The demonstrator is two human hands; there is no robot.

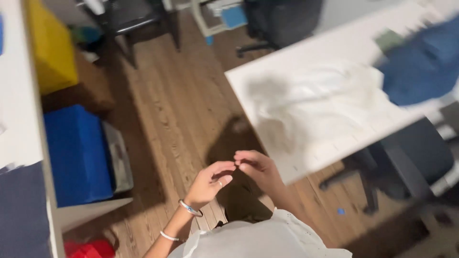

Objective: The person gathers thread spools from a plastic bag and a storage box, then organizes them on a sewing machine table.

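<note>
Left hand: the left hand [209,184] is raised in front of the body, fingers loosely curled, with a ring on 1 finger and 2 thin bracelets [189,208] on the wrist and forearm; its fingertips meet those of the other hand. Whether it holds anything cannot be told.
Right hand: the right hand [258,168] is curled the same way, fingertips touching the left hand's; nothing can be made out between them, so what it grips, if anything, cannot be told.
Step in hand: judging by the pose, the 2 hands are fiddling with each other, or with something too small to see, at the fingertips, in mid-air above the floor and just beside the table corner.
Next move: any further fingertip work would call for a fine, light pinch, as the contact point is tiny.
Clothing: a white top [253,239] fills the bottom edge.
Floor: brown wooden floorboards [167,105] lie under the hands.
Table: a white table [296,52] stands to the right, bearing a crumpled white cloth [325,105] and, further back, a blue garment [425,62], blurred.
Left side: a white shelf unit [19,95] holds a blue box [76,153], with a yellow box [50,45] beyond.
Far room: dark office chairs [282,19] stand at the back.
</note>
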